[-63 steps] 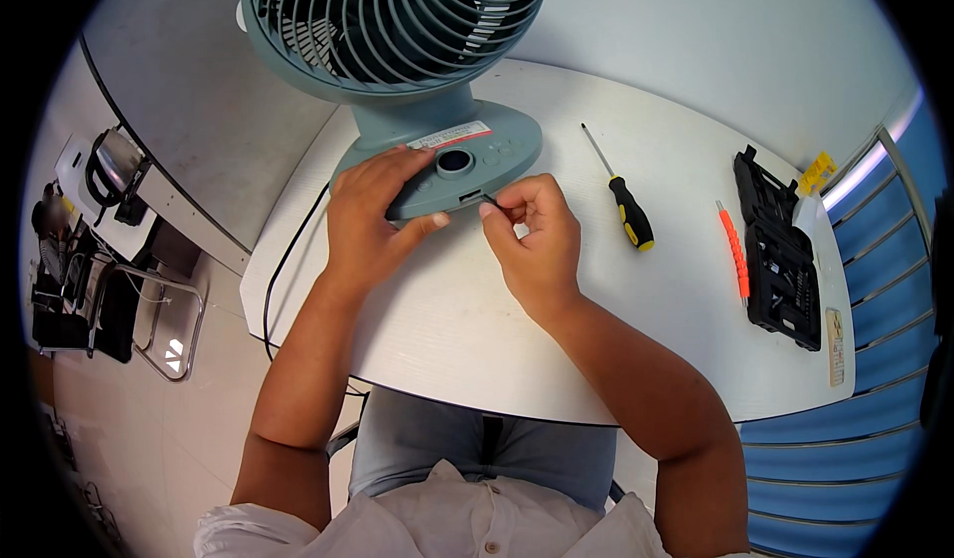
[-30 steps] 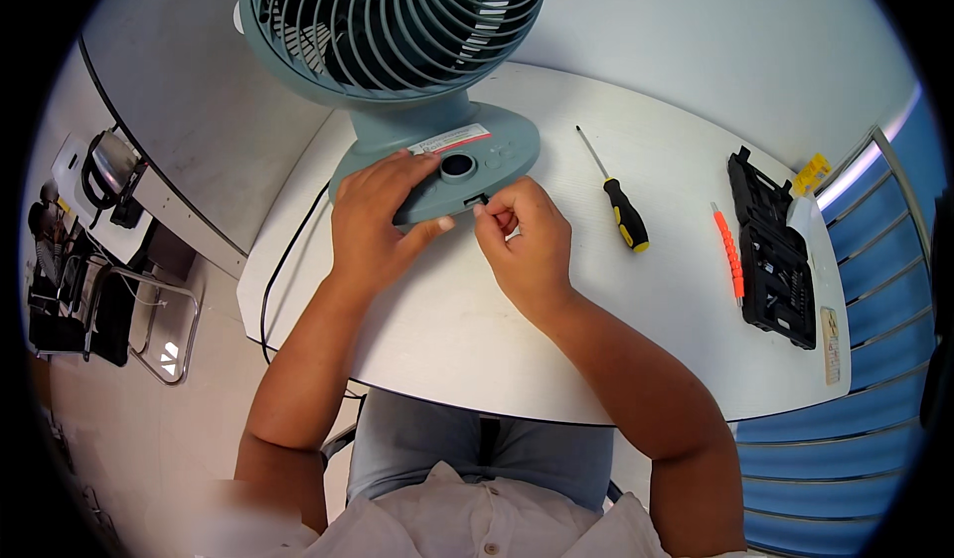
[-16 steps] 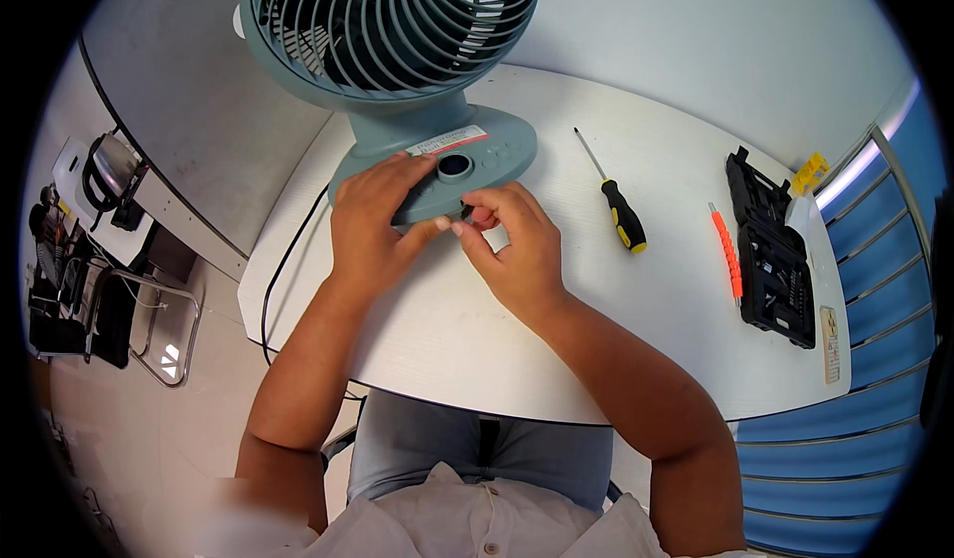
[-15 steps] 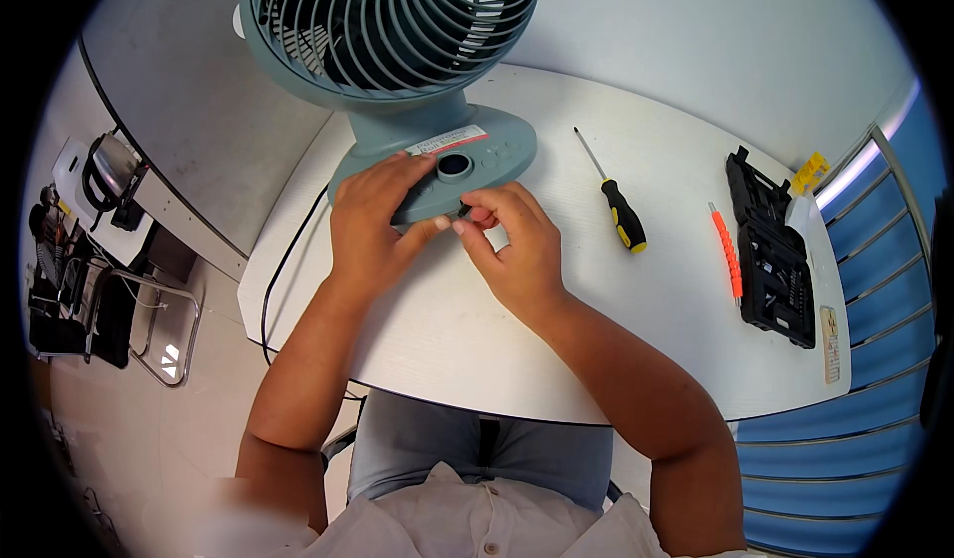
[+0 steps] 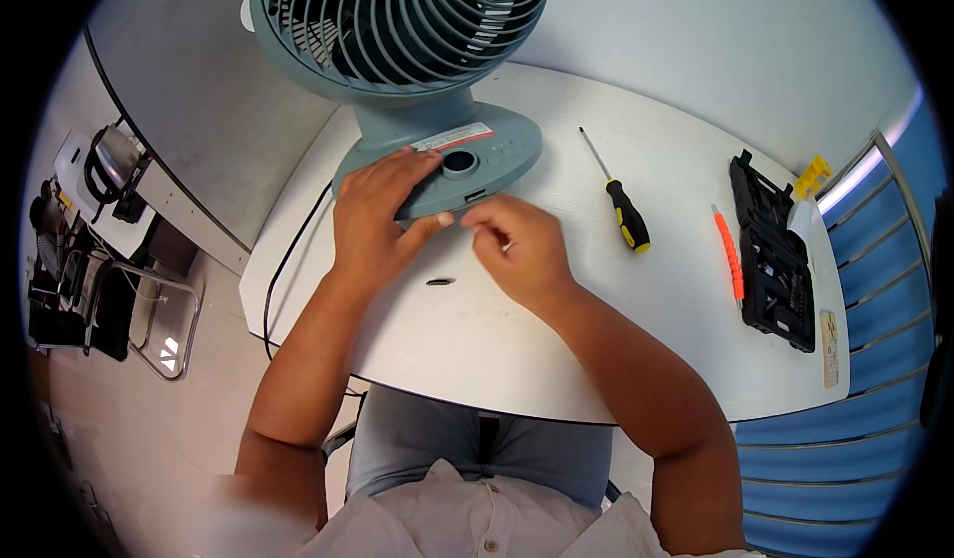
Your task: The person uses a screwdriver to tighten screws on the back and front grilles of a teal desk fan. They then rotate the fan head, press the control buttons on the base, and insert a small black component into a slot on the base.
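Left hand point(image 5: 376, 215) presses flat on the fan base point(image 5: 452, 165); right hand point(image 5: 522, 250), fingers pinched, hovers right of a small dark screw point(image 5: 439, 282) lying crosswise on the tabletop point(image 5: 596, 319).

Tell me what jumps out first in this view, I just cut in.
The big grey-blue plastic desk fan fills the far edge of the white table. The left hand rests on its base, the right hand just beside it. A small dark screw lies below them; a black-and-yellow screwdriver lies to the right.

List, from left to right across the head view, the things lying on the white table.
Black cable → left hand → small dark screw → right hand → screwdriver → orange tool → black tool case.
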The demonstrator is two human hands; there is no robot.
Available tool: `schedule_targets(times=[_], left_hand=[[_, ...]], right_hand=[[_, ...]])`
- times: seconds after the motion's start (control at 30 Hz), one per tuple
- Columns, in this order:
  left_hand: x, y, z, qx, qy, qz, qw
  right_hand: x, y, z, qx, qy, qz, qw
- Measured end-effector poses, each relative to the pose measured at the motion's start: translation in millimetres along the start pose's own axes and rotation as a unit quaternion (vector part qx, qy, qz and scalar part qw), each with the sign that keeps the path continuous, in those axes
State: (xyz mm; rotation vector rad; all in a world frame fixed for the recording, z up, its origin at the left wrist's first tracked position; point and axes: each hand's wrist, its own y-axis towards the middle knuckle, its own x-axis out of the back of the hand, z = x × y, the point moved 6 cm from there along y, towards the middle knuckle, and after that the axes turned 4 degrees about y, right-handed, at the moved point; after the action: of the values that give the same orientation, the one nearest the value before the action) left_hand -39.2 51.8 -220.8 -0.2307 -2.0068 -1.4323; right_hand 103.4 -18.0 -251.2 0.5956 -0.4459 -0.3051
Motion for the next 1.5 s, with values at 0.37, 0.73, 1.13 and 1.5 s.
schedule_targets(times=[0.37,0.73,1.13,1.5], left_hand=[[-1,0,5,-0.001,-0.023,0.004,1.000],[0,0,5,0.003,-0.013,0.004,1.000],[-1,0,4,0.007,-0.013,0.021,1.000],[-1,1,5,0.001,-0.018,0.000,1.000]], right_hand=[[-44,-22,2,0.041,-0.226,0.280,0.932],[-54,-29,-3,0.040,-0.206,0.363,0.908],[-47,-23,3,-0.009,-0.157,0.374,0.914],[-18,-6,-18,-0.101,0.236,0.097,0.962]])
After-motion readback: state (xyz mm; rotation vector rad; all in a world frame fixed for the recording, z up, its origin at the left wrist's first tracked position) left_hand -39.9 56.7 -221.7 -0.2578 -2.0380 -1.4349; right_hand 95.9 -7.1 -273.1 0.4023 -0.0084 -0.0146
